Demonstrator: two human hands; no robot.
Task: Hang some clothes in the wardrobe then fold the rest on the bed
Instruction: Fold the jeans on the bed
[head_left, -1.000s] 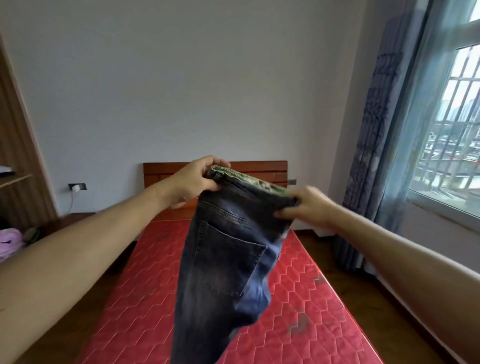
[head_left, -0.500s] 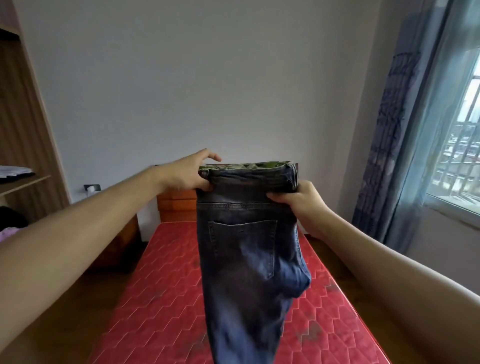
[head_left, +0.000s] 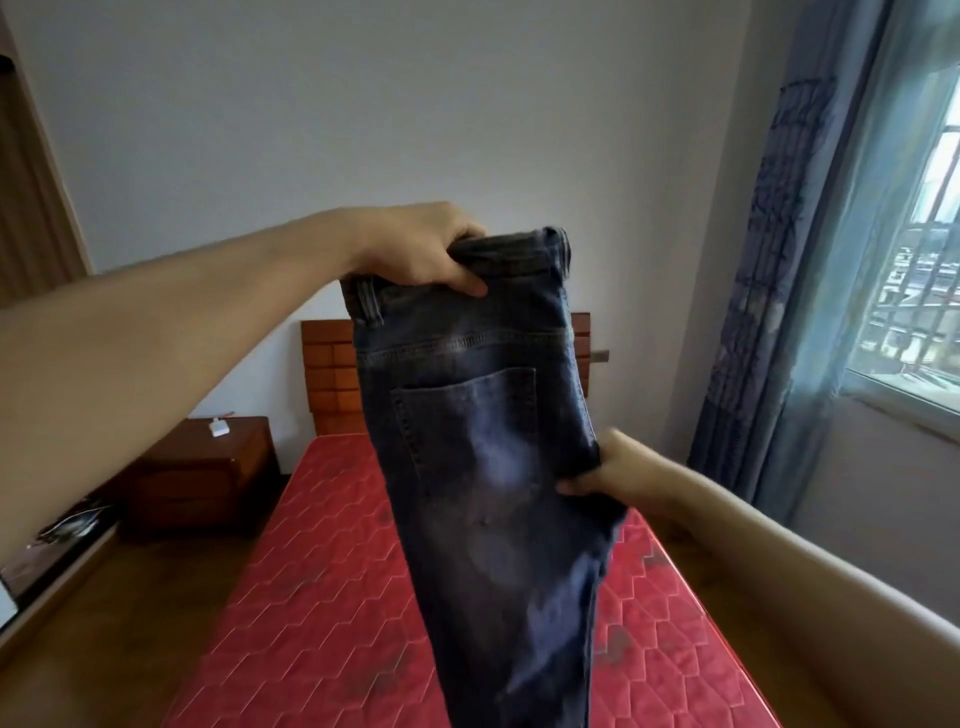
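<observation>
Head view: left hand (head_left: 415, 254) clamped on the waistband of the jeans (head_left: 483, 441), holding them high so the legs hang straight above the red bed (head_left: 322, 597). Right hand (head_left: 608, 475) pinches the seat edge lower down, likely aligning the doubled legs for a fold. Nightstand (head_left: 208, 467) beside the bed.

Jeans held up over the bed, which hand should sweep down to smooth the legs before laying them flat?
Right hand: it grips the jeans mid-seam, below the left hand pinning the waistband.
</observation>
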